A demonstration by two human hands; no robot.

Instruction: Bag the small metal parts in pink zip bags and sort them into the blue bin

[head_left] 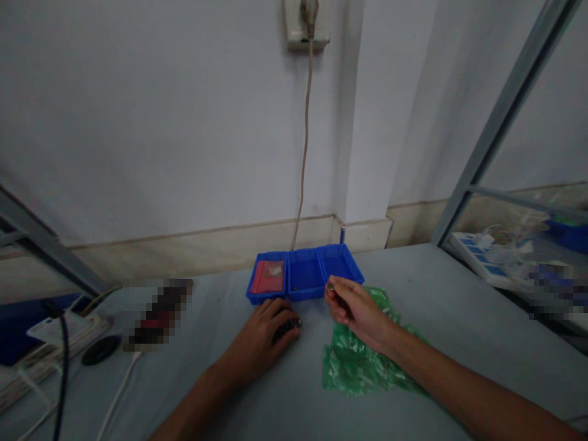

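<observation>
My left hand point(269, 331) rests on the table in front of the blue trays, its fingers curled around a cluster of small dark parts point(285, 329). Between the thumb and forefinger of my right hand point(351, 306) is a small round metallic piece point(331, 286), too small to name. That hand is raised just in front of the right blue tray point(339, 260). Beside it stands the middle blue tray point(305, 269), with a tiny dark speck near its front. In the left blue tray point(267, 255) lies a red-backed zip bag point(267, 278). Crumpled green plastic film point(356, 361) spreads beneath my right forearm.
A cable point(305, 135) hangs down the wall from a socket point(307, 27) to behind the trays. At the left are a blurred-out dark object point(158, 315), a black disc point(101, 350) and cords. Grey metal posts point(500, 128) flank the table point(463, 306).
</observation>
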